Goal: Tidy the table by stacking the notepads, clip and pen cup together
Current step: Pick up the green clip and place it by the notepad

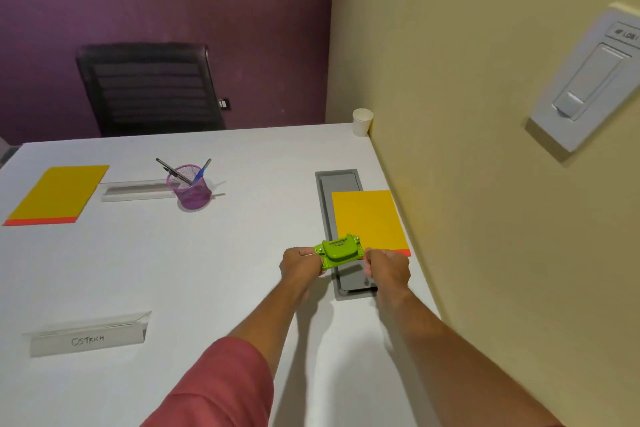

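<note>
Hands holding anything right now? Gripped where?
Yes: the green clip, held by both hands, left hand on its left end, right hand on its right end.

White table [207, 270]: 2 notepads [55, 196], pen cup [191, 188]

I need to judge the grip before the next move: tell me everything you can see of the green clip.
The green clip is bright lime, glossy like plastic, with a ribbed raised top and small metal rivets. It is held between both hands, the left hand at its left end and the right hand at its right. It sits at the near edge of the right-hand yellow notepad. Whether it grips the pad cannot be told.
</note>
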